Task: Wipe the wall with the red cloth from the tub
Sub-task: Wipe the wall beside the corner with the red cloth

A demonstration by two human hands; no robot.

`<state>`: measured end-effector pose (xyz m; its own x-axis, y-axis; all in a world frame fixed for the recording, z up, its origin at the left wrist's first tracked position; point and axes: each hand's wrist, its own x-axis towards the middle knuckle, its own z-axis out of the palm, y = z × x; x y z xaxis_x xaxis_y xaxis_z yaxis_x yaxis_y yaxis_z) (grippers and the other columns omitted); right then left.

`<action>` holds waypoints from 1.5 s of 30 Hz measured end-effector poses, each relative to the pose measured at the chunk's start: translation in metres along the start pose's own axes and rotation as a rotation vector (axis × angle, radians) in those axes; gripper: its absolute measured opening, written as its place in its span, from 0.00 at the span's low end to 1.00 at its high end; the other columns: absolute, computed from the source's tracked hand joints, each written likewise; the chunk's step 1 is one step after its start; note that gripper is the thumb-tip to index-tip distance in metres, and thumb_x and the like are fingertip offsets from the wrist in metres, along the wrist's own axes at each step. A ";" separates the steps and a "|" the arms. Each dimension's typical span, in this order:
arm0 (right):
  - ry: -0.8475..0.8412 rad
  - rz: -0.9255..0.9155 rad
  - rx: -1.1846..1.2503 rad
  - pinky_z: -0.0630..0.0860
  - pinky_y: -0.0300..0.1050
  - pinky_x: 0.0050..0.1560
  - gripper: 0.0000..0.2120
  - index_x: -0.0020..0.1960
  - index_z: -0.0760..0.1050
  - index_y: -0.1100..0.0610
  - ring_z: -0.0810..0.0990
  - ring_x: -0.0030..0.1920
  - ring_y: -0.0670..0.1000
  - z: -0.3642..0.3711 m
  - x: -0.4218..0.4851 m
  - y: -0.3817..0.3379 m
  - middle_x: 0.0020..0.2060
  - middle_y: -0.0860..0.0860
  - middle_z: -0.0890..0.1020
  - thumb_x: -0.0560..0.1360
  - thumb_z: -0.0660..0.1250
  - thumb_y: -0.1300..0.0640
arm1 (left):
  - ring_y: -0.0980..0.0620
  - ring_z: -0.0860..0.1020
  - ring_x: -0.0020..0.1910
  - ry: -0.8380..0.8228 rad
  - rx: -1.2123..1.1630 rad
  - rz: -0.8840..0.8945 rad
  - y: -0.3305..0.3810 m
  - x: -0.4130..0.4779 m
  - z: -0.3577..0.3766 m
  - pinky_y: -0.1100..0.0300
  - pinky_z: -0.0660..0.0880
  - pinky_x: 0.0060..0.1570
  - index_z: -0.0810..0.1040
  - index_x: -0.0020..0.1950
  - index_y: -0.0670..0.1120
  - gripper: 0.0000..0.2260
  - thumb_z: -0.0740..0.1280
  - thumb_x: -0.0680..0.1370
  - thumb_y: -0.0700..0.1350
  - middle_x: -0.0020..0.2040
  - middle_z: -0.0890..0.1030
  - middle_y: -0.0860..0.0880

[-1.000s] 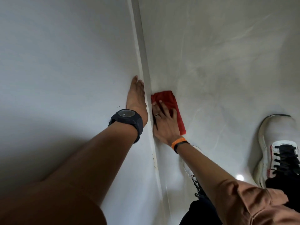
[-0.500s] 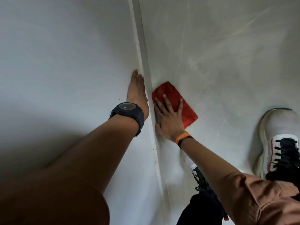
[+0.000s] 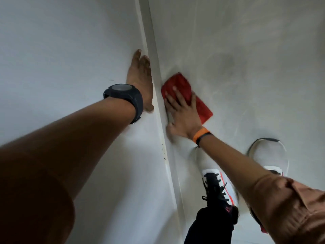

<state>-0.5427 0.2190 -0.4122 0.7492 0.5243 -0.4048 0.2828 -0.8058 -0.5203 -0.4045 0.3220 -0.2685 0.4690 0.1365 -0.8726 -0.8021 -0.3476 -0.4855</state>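
The red cloth lies flat on the pale grey surface just right of a white strip, tilted with its near corner pointing right. My right hand, with an orange wristband, presses flat on the cloth with fingers spread; the thumb side touches the strip. My left hand, with a black watch on its wrist, rests open and flat against the white wall left of the strip and holds nothing. No tub is in view.
Two white shoes with black laces stand on the grey surface: one under my right forearm, the other further right. A dark trouser leg shows at the bottom. The grey surface carries faint streaks.
The cloth has turned under my right hand from upright along the strip to tilted, its near end swung right. Both hands sit higher in the frame. My left hand stays on the wall.
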 end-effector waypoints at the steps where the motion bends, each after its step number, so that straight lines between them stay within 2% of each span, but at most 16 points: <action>1: -0.031 -0.014 0.021 0.45 0.78 0.74 0.41 0.79 0.59 0.54 0.44 0.82 0.58 0.010 -0.021 -0.005 0.81 0.50 0.57 0.69 0.59 0.41 | 0.41 0.43 0.81 0.002 -0.001 0.002 0.000 0.000 0.000 0.38 0.37 0.78 0.41 0.80 0.38 0.60 0.55 0.66 0.80 0.81 0.44 0.39; 6: -0.089 -0.022 0.031 0.42 0.77 0.74 0.40 0.80 0.59 0.55 0.42 0.82 0.57 0.035 -0.046 -0.010 0.82 0.51 0.53 0.71 0.59 0.40 | 0.39 0.43 0.81 0.007 0.002 0.007 0.002 0.000 -0.002 0.37 0.36 0.77 0.42 0.80 0.38 0.60 0.57 0.65 0.80 0.81 0.45 0.38; 9: -0.035 -0.038 -0.005 0.45 0.79 0.72 0.40 0.80 0.59 0.53 0.44 0.82 0.58 0.019 -0.020 0.000 0.82 0.50 0.56 0.71 0.59 0.39 | 0.40 0.43 0.81 0.011 -0.012 -0.008 0.004 0.001 0.002 0.36 0.36 0.77 0.44 0.80 0.40 0.60 0.57 0.65 0.81 0.81 0.45 0.38; 14: 0.021 0.087 0.000 0.46 0.81 0.71 0.42 0.80 0.58 0.53 0.45 0.82 0.58 -0.016 0.034 -0.007 0.82 0.49 0.56 0.68 0.60 0.41 | 0.36 0.43 0.80 0.039 0.003 -0.036 0.018 0.000 0.007 0.30 0.38 0.75 0.46 0.81 0.40 0.62 0.56 0.62 0.82 0.80 0.45 0.35; 19: 0.009 0.007 -0.005 0.48 0.80 0.71 0.41 0.79 0.60 0.54 0.46 0.82 0.57 0.007 -0.013 -0.006 0.81 0.49 0.59 0.68 0.61 0.43 | 0.33 0.43 0.80 0.047 -0.023 -0.070 0.028 0.002 0.007 0.29 0.39 0.74 0.50 0.81 0.41 0.62 0.58 0.60 0.83 0.79 0.45 0.32; 24: -0.115 -0.107 -0.076 0.51 0.79 0.71 0.40 0.79 0.61 0.53 0.48 0.82 0.58 0.034 -0.051 -0.001 0.80 0.50 0.61 0.68 0.61 0.43 | 0.33 0.44 0.80 0.059 -0.021 -0.089 0.029 0.002 0.008 0.30 0.38 0.74 0.51 0.81 0.42 0.62 0.58 0.60 0.83 0.80 0.46 0.33; 27: -0.067 -0.147 -0.112 0.53 0.78 0.70 0.38 0.78 0.61 0.53 0.51 0.82 0.58 0.028 -0.040 0.009 0.80 0.50 0.62 0.70 0.61 0.43 | 0.33 0.44 0.80 0.065 -0.011 -0.088 0.030 0.001 0.009 0.30 0.38 0.75 0.50 0.81 0.42 0.62 0.57 0.60 0.82 0.80 0.46 0.33; 30: 0.040 -0.040 -0.051 0.53 0.79 0.69 0.35 0.79 0.59 0.53 0.51 0.81 0.58 0.004 0.002 0.005 0.80 0.50 0.62 0.74 0.58 0.43 | 0.32 0.44 0.79 0.051 0.003 -0.085 0.031 0.000 0.009 0.30 0.39 0.75 0.48 0.81 0.41 0.62 0.56 0.61 0.83 0.80 0.46 0.33; 34: 0.018 0.064 -0.055 0.53 0.80 0.70 0.37 0.79 0.59 0.54 0.49 0.81 0.59 -0.017 0.039 -0.004 0.80 0.51 0.60 0.73 0.55 0.40 | 0.33 0.44 0.80 0.040 0.015 -0.102 0.033 0.000 0.007 0.32 0.39 0.76 0.45 0.81 0.41 0.62 0.55 0.61 0.83 0.80 0.46 0.34; 37: 0.010 -0.010 -0.049 0.53 0.79 0.70 0.38 0.79 0.60 0.53 0.49 0.82 0.59 0.003 0.001 -0.003 0.80 0.50 0.61 0.71 0.57 0.43 | 0.33 0.44 0.80 0.029 0.022 -0.107 0.033 -0.001 0.008 0.31 0.39 0.75 0.47 0.81 0.42 0.62 0.55 0.61 0.83 0.80 0.46 0.34; 40: -0.079 -0.103 -0.085 0.53 0.78 0.70 0.39 0.79 0.61 0.53 0.48 0.82 0.58 0.034 -0.050 -0.004 0.80 0.50 0.60 0.69 0.60 0.44 | 0.33 0.45 0.80 0.054 0.016 -0.115 0.034 -0.001 0.009 0.31 0.40 0.75 0.47 0.81 0.42 0.62 0.55 0.61 0.83 0.80 0.47 0.34; 45: -0.115 -0.183 -0.146 0.53 0.76 0.70 0.38 0.78 0.62 0.53 0.49 0.82 0.58 0.044 -0.059 0.009 0.80 0.51 0.61 0.70 0.59 0.44 | 0.34 0.46 0.80 0.071 0.027 -0.119 0.034 -0.001 0.011 0.31 0.40 0.75 0.45 0.80 0.42 0.63 0.54 0.60 0.84 0.80 0.47 0.35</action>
<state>-0.6107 0.1931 -0.4262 0.6073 0.6859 -0.4009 0.4972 -0.7217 -0.4816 -0.4362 0.3202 -0.2845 0.5856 0.1085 -0.8033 -0.7486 -0.3075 -0.5874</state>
